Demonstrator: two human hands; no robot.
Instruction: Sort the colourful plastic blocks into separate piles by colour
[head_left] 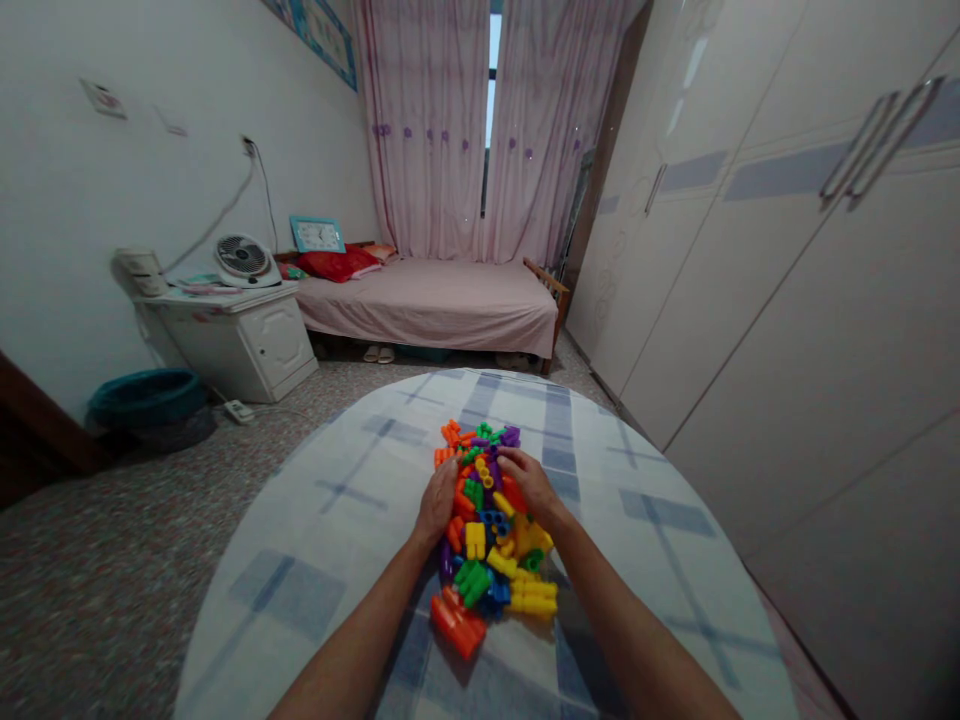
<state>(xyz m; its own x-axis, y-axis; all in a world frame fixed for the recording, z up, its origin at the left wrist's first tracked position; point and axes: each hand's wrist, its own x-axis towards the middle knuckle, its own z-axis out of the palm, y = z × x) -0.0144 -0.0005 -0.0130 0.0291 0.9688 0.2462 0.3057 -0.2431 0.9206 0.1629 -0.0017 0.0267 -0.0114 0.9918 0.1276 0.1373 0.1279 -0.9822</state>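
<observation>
Pile of plastic blocks (491,530) is heaped mid-counter (337,520), on the checked cloth. Left hand (437,503) and right hand (529,480) are pressed against the pile's two flanks; fingers are loosely curled over blocks, and whether any single block is gripped cannot be told. Risk is judged: squeezing unevenly could scatter loose blocks, and the nearest orange block (457,625) could be nudged toward the counter's near edge.

One counter (660,560), round, under a checked cloth. One heap of plastic building blocks (491,540) in orange, yellow, green, blue and purple; pieces too many and too overlapped to count. Two hands: left hand (437,502), right hand (527,480). One bed (435,300), far. One cabinet (240,340), far left. One fan (244,260). One clock (318,235). One basin (146,398). Two curtains (487,120).
</observation>
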